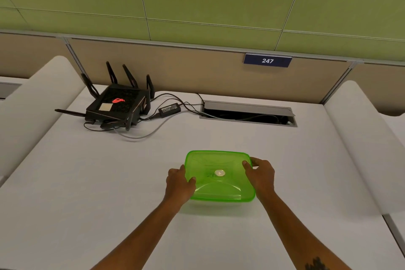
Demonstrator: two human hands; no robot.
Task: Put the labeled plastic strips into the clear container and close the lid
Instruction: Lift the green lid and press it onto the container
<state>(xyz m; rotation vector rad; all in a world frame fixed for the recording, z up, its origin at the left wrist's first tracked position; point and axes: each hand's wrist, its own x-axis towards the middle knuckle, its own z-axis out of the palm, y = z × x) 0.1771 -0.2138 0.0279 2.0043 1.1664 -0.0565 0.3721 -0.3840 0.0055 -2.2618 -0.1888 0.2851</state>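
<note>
A container with a translucent green lid [219,173] rests on the white desk [109,182], near its middle front. The lid lies flat over the container, and a small round silver spot shows at the lid's centre. My left hand [178,184] grips the lid's left edge, thumb on top. My right hand [260,174] grips the right edge, thumb pressed on the far right corner. Faint dark markings show through the lid; whether strips lie inside I cannot tell.
A black router [118,103] with several antennas sits at the back left, with a power brick [169,109] and cables beside it. An open cable tray [247,114] is set into the desk at the back. White dividers stand on both sides.
</note>
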